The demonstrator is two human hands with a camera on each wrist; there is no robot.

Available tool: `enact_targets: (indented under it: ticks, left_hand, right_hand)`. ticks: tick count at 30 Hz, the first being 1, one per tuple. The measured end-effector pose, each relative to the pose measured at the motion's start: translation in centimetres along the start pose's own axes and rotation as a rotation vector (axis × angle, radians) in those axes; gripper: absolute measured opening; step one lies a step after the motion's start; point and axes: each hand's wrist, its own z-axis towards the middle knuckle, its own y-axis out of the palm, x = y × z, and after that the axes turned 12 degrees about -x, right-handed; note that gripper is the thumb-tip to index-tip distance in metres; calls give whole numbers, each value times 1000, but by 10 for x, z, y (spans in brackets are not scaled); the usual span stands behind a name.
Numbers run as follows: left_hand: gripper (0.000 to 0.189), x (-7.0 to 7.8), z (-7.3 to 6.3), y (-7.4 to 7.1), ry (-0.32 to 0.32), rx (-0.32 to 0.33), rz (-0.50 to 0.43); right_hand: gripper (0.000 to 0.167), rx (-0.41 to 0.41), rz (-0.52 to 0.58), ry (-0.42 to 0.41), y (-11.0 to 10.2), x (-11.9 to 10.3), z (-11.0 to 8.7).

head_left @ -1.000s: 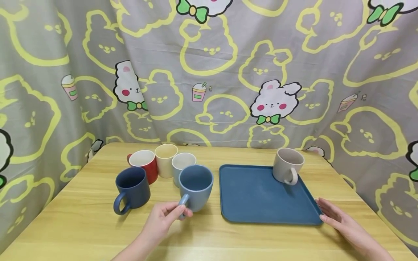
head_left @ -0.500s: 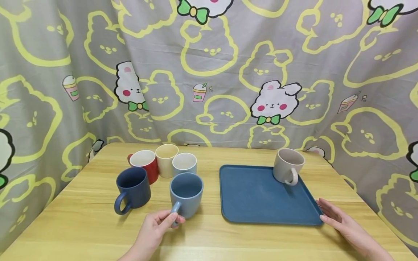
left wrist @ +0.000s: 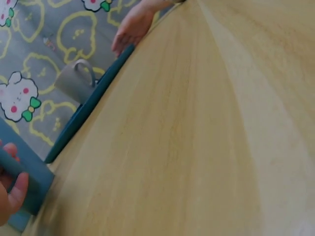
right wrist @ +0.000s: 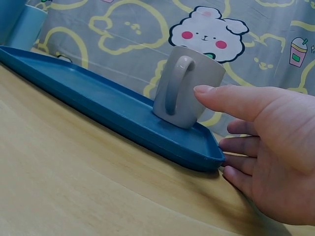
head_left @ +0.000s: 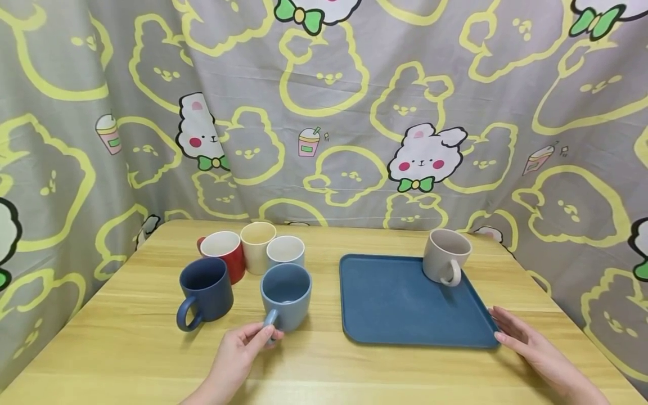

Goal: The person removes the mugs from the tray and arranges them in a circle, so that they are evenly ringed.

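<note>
My left hand (head_left: pixel 238 351) pinches the handle of a medium-blue mug (head_left: pixel 287 301) between thumb and fingers. In the left wrist view the mug (left wrist: pixel 34 169) is partly cut off, and I cannot tell if its base touches the table. My right hand (head_left: pixel 531 349) lies at the right edge of a dark blue tray (head_left: pixel 400 306), fingers fairly straight. The right wrist view has its fingertips (right wrist: pixel 236 144) at the tray's corner. A grey-beige mug (head_left: pixel 440 259) stands upright at the tray's back right, handle facing forward.
Left of the tray, a navy mug (head_left: pixel 207 289), a red mug with white inside (head_left: pixel 233 261), a cream mug (head_left: pixel 255 253) and a pale blue mug (head_left: pixel 291 256) stand grouped on the wooden table (head_left: pixel 314 371). A patterned curtain (head_left: pixel 349 185) hangs behind.
The medium-blue mug, held by my left hand, has moved left and a little toward me, away from the tray, then slightly back up. My right hand has stayed at the tray.
</note>
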Motion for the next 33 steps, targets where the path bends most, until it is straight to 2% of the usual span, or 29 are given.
enact_targets:
  ticks: [3,6,8,10,12,15,18,21,24,26,28,33]
  left_hand:
    - [19,7,1,-1,-3,130,126]
    - [24,22,2,-3,74,248,239]
    - [25,36,3,-3,156,278,269]
    - [21,52,4,1,230,266,264]
    - [17,67,6,11,297,211,239]
    - [13,85,12,30,344,92,180]
    - [15,97,21,54,325,-41,134]
    - [20,106,34,81,294,-199,11]
    - [23,111,51,111,236,-317,-155]
    - [24,113,62,130,175,-361,-218]
    - [24,113,73,149,109,-371,-242]
    - [23,104,100,188,-10,-349,-199]
  right_hand:
    - [60,-4,4,12,0,-1,0]
    - [60,-3,15,13,1,-2,1]
    - [60,-4,23,7,1,-1,1]
    - [60,-5,29,2,2,-1,1]
    - [60,-2,34,0,2,-1,1]
    - [61,-1,35,9,1,-1,1]
    - [61,7,30,15,1,-2,0]
    - [61,11,23,20,1,-2,0]
    - [61,14,18,9,1,-1,0]
    - [60,15,16,-2,1,0,0]
    - [60,15,19,-13,0,1,0]
    - [60,3,38,-32,1,3,0]
